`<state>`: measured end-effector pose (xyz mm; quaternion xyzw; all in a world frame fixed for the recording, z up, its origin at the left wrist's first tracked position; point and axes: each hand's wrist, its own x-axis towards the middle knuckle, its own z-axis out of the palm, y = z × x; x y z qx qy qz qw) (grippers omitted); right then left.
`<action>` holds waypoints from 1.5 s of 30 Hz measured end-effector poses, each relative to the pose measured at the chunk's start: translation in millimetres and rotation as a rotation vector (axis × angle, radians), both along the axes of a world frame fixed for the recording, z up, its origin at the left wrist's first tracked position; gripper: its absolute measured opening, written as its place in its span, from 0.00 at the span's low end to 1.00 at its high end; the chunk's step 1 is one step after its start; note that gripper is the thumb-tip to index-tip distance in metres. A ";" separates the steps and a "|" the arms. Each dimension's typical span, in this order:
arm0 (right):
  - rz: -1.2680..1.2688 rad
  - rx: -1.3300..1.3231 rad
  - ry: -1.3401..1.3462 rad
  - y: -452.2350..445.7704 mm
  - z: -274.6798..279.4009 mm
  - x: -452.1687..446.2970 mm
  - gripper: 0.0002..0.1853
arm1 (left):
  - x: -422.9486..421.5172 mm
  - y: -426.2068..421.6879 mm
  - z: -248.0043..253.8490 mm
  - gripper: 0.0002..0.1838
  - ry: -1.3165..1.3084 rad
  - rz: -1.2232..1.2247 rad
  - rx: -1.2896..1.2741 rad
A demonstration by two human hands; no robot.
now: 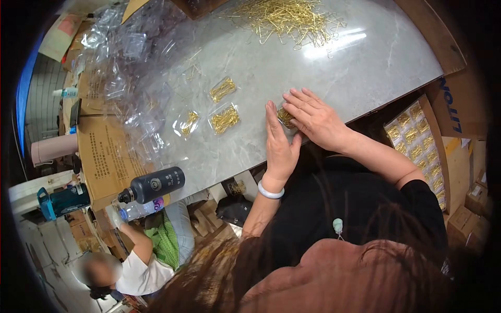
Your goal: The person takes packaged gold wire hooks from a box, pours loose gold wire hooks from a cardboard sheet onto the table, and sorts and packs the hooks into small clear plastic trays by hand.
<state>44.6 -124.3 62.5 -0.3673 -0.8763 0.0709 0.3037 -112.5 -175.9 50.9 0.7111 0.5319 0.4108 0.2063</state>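
Observation:
A small clear pack of gold-coloured wire hooks (285, 118) lies on the grey marbled table, between my two hands and partly covered by them. My left hand (281, 148), with a pale bangle on its wrist, stands on edge along the pack's left side, fingers stretched straight. Flat across the pack's right part rests my right hand (315, 121), its fingers extended. Left of my hands lie more packs of hooks: one upper pack (223, 89), one lower pack (225, 119) and a looser one (189, 123).
A heap of loose gold hooks (292, 21) lies at the far edge. Clear plastic bags (130, 68) pile up at left. A dark bottle (156, 184) lies near the table edge. A box of filled packs (417, 141) stands at right. Another person (146, 271) sits lower left.

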 end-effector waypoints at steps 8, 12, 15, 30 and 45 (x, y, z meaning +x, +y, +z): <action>0.067 0.000 -0.001 0.3 0.2 -6.3 0.22 | -0.7 0.4 0.6 0.56 0.005 0.004 0.014; 0.116 -0.097 0.268 4.0 8.4 2.3 0.18 | -1.6 0.1 -0.4 0.54 -0.005 -0.004 0.008; -0.005 -0.150 0.419 14.5 12.2 12.1 0.16 | -1.0 0.0 4.1 0.50 0.099 -0.008 0.052; 0.025 -0.104 0.242 19.5 -6.0 8.9 0.17 | 5.6 3.3 -6.4 0.34 0.242 0.009 0.132; 0.072 -0.170 0.262 24.3 -11.0 5.8 0.18 | 10.9 4.3 -3.1 0.32 0.382 0.049 0.100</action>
